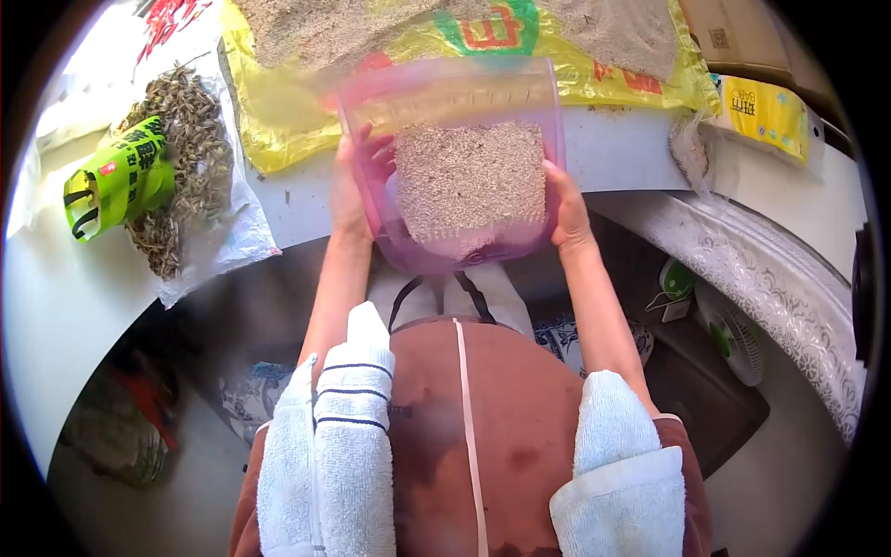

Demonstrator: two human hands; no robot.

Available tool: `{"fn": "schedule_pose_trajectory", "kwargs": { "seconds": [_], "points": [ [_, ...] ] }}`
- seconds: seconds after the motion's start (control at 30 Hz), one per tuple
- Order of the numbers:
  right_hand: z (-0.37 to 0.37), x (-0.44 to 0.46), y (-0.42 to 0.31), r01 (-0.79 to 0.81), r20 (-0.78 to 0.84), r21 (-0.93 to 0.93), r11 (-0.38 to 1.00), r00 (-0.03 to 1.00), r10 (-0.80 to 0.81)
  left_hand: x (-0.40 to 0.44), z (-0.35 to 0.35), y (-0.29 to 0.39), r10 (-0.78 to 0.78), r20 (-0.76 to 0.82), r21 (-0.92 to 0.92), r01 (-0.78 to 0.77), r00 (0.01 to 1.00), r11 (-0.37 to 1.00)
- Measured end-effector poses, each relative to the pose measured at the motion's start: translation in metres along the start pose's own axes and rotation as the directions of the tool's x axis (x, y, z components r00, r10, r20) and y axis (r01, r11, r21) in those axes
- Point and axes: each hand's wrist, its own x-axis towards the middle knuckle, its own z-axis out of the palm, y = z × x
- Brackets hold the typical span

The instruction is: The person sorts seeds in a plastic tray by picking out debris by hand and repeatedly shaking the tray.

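Observation:
A pink translucent plastic container [445, 93] is tilted in front of me, over the table's near edge. Small beige grains [473, 181] lie inside it. My left hand [357, 181] grips its left side, with the fingers seen through the plastic. On the right side my right hand [566, 206] holds it, thumb on the rim. Beyond the container, a yellow plastic sheet [288, 121] bears more beige grain [613, 32].
At the left, dried brown pods [190, 139] lie on clear plastic beside a green bag [121, 176]; red chillies [172, 23] are behind. A yellow tissue pack [766, 116] and cardboard box [742, 37] stand at right. A fan [733, 334] is below the table [622, 153].

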Motion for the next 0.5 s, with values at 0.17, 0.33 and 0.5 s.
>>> {"fn": "schedule_pose_trajectory", "kwargs": {
  "seconds": [0.17, 0.33, 0.5],
  "points": [
    [0.049, 0.01, 0.027, 0.152, 0.012, -0.177, 0.972, 0.988, -0.152, 0.015, -0.036, 0.039, -0.072, 0.03, 0.008, 0.072, 0.997, 0.997],
    [-0.006, 0.058, -0.051, -0.239, 0.01, -0.198, 0.951, 0.969, 0.246, 0.003, 0.039, -0.024, 0.217, -0.273, -0.03, -0.234, 0.937, 0.972],
    [0.017, 0.04, -0.004, 0.007, -0.103, -0.287, 0.958, 0.994, -0.038, 0.027, -0.036, -0.011, 0.036, -0.045, -0.131, -0.041, 0.998, 0.991]
  ]
}}
